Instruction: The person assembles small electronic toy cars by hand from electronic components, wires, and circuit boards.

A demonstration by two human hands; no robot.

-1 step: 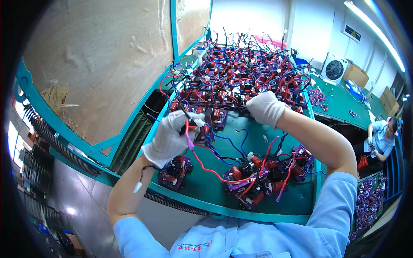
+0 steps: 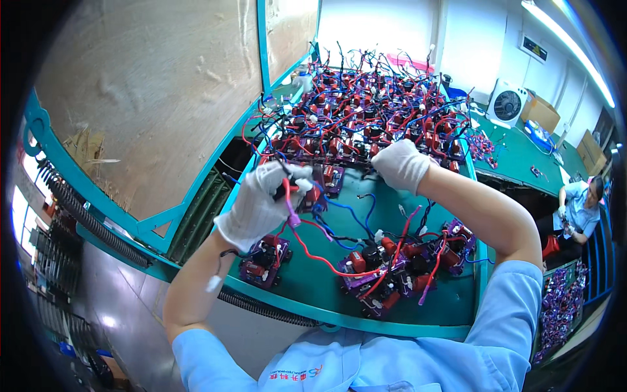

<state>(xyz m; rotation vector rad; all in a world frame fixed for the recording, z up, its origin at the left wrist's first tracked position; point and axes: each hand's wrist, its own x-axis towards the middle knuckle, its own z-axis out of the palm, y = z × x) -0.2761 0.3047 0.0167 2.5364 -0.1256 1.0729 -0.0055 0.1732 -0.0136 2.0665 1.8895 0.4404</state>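
Observation:
My left hand (image 2: 256, 201), in a white glove, is closed around a circuit board (image 2: 312, 196) with red components and trailing wires. A red wire with a purple sleeve (image 2: 294, 220) loops from it toward the front. Beside my wrist a white connector (image 2: 213, 283) dangles on a dark lead. My right hand (image 2: 401, 164), also gloved, is closed at the near edge of the packed circuit boards (image 2: 366, 124); its fingertips are hidden, so what they grip cannot be made out. Nearer me lie a single board (image 2: 264, 262) and a cluster of boards (image 2: 408, 268) with red, blue and black wires.
A teal metal rim (image 2: 366, 325) borders the green work surface. At left stands a wooden panel (image 2: 157, 98) in a teal frame, with a coiled spring (image 2: 85, 209) beside it. Right are another green table (image 2: 522, 160), a fan (image 2: 508, 104) and a seated person (image 2: 580, 209).
My left hand has shifted very slightly, and the purple-sleeved wire and dangling connector have moved a little to the right. My right hand stays almost in place.

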